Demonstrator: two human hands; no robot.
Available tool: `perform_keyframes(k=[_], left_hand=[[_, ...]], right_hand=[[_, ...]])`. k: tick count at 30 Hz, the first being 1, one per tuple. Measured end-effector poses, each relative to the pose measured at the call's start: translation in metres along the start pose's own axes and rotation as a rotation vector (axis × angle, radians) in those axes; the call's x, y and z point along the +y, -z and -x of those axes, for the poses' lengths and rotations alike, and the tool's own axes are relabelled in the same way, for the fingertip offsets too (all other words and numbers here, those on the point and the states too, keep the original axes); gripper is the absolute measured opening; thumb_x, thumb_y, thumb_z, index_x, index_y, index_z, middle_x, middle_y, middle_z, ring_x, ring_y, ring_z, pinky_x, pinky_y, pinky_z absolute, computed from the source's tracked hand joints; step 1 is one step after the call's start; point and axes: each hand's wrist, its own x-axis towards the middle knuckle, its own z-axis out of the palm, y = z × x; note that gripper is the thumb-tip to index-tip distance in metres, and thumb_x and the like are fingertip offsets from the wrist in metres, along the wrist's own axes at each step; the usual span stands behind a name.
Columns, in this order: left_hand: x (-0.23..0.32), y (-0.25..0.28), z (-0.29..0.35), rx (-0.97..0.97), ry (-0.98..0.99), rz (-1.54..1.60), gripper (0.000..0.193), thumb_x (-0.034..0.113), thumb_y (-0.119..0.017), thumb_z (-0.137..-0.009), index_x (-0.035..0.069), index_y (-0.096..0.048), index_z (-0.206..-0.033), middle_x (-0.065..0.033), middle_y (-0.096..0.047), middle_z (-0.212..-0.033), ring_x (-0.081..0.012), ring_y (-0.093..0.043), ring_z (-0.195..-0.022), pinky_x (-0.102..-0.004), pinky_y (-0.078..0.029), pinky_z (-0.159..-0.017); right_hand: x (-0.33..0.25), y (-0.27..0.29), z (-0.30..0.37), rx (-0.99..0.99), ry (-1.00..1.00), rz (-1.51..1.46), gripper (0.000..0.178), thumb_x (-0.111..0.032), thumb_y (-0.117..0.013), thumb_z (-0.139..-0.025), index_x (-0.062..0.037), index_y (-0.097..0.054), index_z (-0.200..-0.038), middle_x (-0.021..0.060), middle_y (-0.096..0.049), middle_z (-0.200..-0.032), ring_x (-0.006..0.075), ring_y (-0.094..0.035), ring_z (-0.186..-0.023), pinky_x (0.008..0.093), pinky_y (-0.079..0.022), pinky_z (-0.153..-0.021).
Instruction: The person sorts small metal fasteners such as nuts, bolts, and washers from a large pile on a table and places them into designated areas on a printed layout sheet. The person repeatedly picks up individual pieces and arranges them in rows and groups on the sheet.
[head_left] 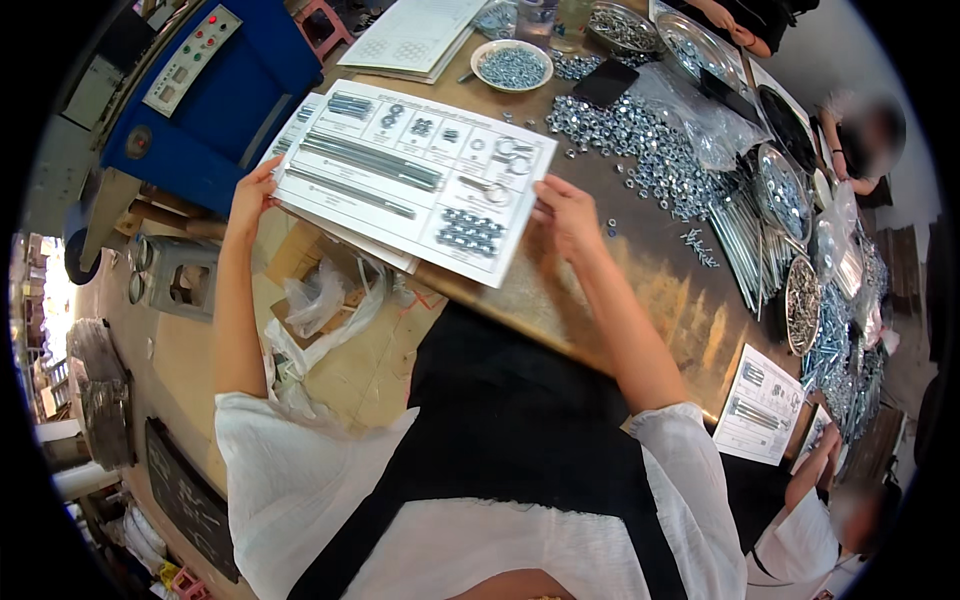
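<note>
White card [405,175] up on my feed: left hand [258,192] pinching its left edge, right hand [570,215] closed narrowly on the right, some fingertips hidden beneath, both ends supported, I'd judge, so the printed face sits flat and readable. It hangs over the near edge of the table [650,270], long axis running left-right, dipping rightward, top edge pointing away toward loose nuts [640,150] and a white bowl [512,90]

this is a workshop: loose metal nuts [635,145] lie heaped on a worn worktable [690,310], with metal rods [738,255] and a bowl [512,87] of small fasteners near them. co-workers [800,545] are around it, a blue machine [225,110] has a button panel [193,60], and the blurred stack [102,390] at left may be sheet material.
</note>
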Motion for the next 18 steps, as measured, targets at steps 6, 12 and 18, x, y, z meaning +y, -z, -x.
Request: perform_keyframes(k=[6,12,18], left_hand=[[0.008,0.061,-0.049,0.060,0.034,-0.077,0.047,0.004,-0.047,-0.094,0.013,-0.063,-0.138,0.0049,-0.070,-0.104,-0.0048,-0.058,-0.084,-0.0209,-0.043,-0.074],[-0.013,0.088,-0.073,0.034,0.079,-0.057,0.047,0.004,-0.046,-0.094,0.011,-0.062,-0.139,0.0047,-0.069,-0.103,-0.0048,-0.056,-0.082,-0.0208,-0.043,-0.072],[-0.023,0.087,-0.081,0.006,0.086,-0.057,0.051,0.003,-0.047,-0.091,0.011,-0.062,-0.138,0.0045,-0.068,-0.100,-0.0049,-0.056,-0.082,-0.0217,-0.045,-0.074]], right_hand=[[0.039,-0.086,-0.021,-0.030,-0.115,-0.169,0.028,0.000,-0.059,-0.098,0.0102,-0.061,-0.123,0.0140,-0.071,-0.109,0.0239,-0.073,-0.094,0.0352,-0.063,-0.083],[0.048,-0.114,-0.024,-0.022,-0.148,-0.168,0.029,0.001,-0.058,-0.098,0.0107,-0.059,-0.125,0.0145,-0.070,-0.110,0.0233,-0.072,-0.093,0.0346,-0.063,-0.084],[0.054,-0.111,-0.026,-0.006,-0.138,-0.163,0.029,0.000,-0.058,-0.098,0.0109,-0.059,-0.125,0.0145,-0.070,-0.110,0.0227,-0.072,-0.094,0.0334,-0.063,-0.084]])
